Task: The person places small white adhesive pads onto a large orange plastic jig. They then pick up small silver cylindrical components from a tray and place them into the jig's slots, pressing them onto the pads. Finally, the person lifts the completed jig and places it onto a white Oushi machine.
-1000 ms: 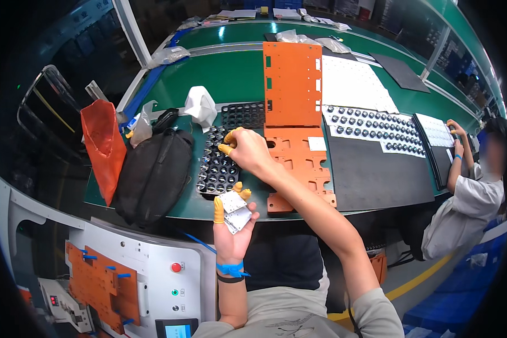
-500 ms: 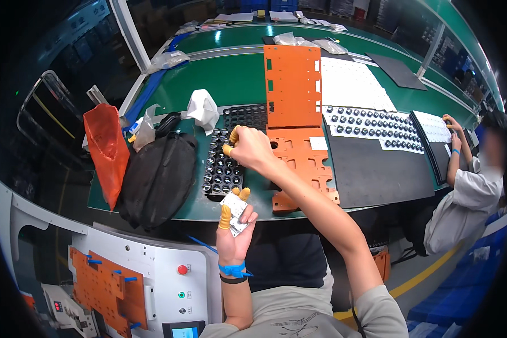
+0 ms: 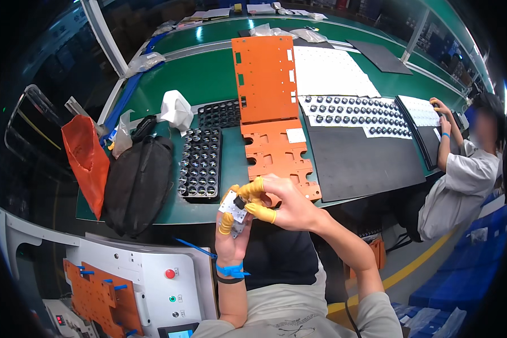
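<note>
My left hand [image 3: 230, 248], yellow covers on its fingertips, grips a small white circuit board [image 3: 228, 209] with dark holes. Over the board's upper right part, my right hand [image 3: 292, 207] pinches a small black round lens-like part [image 3: 240, 201] between covered fingertips. The part appears to touch the board, but the fingers hide where they meet. Beyond my hands stands a black tray [image 3: 219, 147] holding rows of round, shiny-topped black parts. To its right is an open orange fixture [image 3: 265, 84], one panel raised and the cut-out panel lying flat.
A black mat [image 3: 366, 163] and white sheets [image 3: 335, 73] with rows of black parts lie right of the fixture. A second black tray [image 3: 235, 114], a black bag [image 3: 138, 188] and an orange bag [image 3: 84, 155] are leftward. At far right, a person [image 3: 462, 186] handles another white sheet.
My right hand has come back from the black tray to the board, bringing a black part. My left hand still holds the board, and the view has shifted slightly.
</note>
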The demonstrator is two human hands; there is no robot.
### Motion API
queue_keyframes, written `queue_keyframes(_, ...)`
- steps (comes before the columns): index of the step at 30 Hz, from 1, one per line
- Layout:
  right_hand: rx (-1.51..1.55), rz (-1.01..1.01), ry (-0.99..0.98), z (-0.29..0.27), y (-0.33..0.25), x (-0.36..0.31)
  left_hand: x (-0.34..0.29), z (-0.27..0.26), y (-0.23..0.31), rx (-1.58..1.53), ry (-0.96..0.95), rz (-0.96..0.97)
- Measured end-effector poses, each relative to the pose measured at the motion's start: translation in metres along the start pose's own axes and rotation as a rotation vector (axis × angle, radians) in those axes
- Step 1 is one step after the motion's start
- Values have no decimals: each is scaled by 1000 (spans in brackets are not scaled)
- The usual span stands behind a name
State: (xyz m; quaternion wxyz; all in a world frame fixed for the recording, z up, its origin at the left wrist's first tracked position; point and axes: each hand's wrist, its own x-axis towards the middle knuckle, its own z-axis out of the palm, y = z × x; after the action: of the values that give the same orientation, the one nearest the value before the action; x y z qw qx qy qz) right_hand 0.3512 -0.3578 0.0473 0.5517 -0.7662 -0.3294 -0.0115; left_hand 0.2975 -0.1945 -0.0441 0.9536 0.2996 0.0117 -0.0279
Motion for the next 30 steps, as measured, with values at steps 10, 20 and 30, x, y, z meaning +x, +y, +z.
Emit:
queue_keyframes(10, -91, -110, 23, -4, 14, -18, -4, 26, -4, 203, 22, 65)
queue_keyframes(20, -456, -443, 175, -1, 23, -30, -3, 16, -13, 238, -14, -49)
queue_keyframes(30, -501, -299, 158, -11, 21, -39, -1, 27, -12, 347, -3, -59)
